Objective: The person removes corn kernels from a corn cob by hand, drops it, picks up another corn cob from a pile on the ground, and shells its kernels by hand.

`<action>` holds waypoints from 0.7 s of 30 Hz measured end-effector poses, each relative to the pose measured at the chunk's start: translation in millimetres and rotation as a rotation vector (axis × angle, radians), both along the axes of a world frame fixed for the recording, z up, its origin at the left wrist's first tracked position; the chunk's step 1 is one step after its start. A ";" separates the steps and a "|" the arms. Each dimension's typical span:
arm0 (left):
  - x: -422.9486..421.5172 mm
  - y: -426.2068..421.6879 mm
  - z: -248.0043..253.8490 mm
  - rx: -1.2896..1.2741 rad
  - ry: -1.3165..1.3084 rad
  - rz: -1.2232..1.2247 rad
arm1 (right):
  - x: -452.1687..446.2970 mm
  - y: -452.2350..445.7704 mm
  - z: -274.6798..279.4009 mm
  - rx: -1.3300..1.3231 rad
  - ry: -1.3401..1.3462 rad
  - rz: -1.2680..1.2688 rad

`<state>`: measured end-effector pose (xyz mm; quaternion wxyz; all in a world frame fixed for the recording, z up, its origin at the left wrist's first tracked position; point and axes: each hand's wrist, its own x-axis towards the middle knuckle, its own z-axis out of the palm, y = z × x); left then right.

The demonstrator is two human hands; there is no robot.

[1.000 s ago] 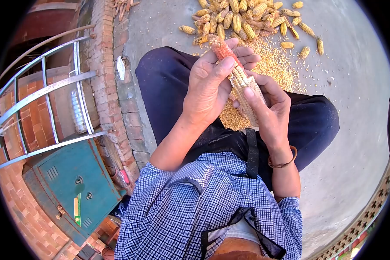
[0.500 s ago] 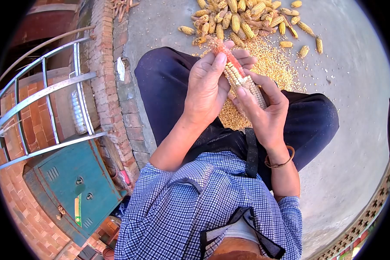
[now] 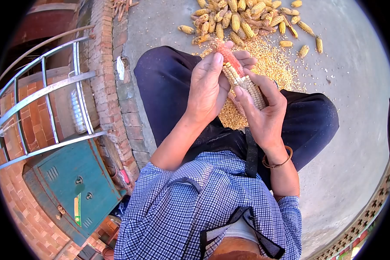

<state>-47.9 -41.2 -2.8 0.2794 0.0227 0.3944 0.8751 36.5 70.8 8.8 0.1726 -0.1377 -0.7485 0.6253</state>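
Note:
Between my two hands is an ear of corn [image 3: 250, 86], tilted with its upper end to the left. Its upper part is a stripped reddish cob; pale yellow kernels still cover the lower part. My left hand [image 3: 209, 84] is closed round the upper part, thumb along its side. The fingers of my right hand [image 3: 266, 110] grip the lower part, thumb pressed on the kernels. Something pinkish shows below the ear, partly hidden by my hands. Loose kernels [image 3: 273, 69] lie in a heap on the ground beneath and beyond my hands.
A pile of corn ears [image 3: 235, 21] lies on the concrete floor [image 3: 333, 138] ahead, with several scattered to its right. To the left run a low brick edge [image 3: 110, 82], a metal railing [image 3: 47, 91] and a green metal cabinet [image 3: 80, 186]. My crossed legs flank the kernels.
The right hand has shifted slightly to the left, and its thumb has moved a little along the ear. The left hand keeps its hold, almost unmoved.

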 end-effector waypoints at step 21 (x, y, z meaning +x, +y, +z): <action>-2.8 -0.5 0.7 0.065 -0.062 -0.032 | -0.7 2.5 1.6 -0.297 -0.117 0.031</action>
